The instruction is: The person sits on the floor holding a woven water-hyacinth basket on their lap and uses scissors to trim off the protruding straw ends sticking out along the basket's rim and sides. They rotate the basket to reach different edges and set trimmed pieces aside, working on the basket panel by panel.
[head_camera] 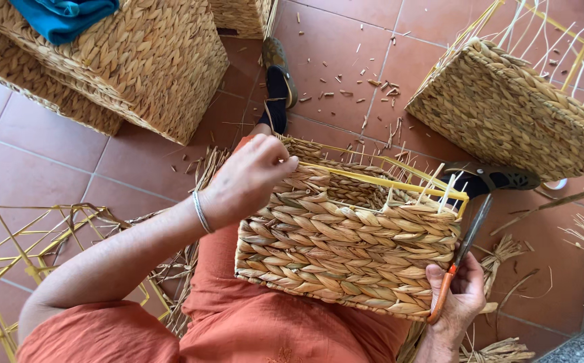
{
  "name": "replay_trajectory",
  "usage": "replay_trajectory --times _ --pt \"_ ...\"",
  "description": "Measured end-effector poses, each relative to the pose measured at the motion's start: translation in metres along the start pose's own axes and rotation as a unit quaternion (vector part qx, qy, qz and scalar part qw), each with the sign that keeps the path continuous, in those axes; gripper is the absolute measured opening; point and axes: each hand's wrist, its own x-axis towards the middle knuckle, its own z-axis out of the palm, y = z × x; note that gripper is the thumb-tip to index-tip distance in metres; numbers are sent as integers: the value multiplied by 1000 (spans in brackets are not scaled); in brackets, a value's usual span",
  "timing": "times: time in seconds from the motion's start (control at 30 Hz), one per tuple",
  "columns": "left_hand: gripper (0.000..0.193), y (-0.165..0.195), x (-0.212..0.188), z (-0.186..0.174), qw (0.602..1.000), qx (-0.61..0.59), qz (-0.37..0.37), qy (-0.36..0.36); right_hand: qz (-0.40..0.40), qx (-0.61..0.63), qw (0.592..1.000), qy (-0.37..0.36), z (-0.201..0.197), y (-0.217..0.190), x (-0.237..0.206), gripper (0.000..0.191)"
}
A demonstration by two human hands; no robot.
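Right, woven basket (349, 252) sits on my lap at frame centre, long axis running left-right, w/ its yellow frame rim (386, 183) on the far side. My left hand (245, 181) is nearer that rim, fingers pinched together on a strand at the upper-left corner, wrist bent down. My right hand (456, 296), lower right, is clamped round orange-handled scissors (463, 252), blades pointing up along the basket's right end.

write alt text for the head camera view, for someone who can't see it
Seen from above, a seated person in orange clothes holds a half-woven straw basket on their lap, the left hand gripping its rim and the right hand holding orange-handled scissors beside it. Finished baskets, a bare yellow wire frame and straw scraps lie on the red tile floor.
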Motion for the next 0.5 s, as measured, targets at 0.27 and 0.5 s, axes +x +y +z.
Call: replay_trajectory --times 0.27,0.5 --pt "18 -21 8 -2 983 -141 -73 88 -14 -14 1000 2 0 0 3 66" --pt "23 -9 -5 0 994 -50 26 89 -13 -6 1000 3 -3 5 3 65"
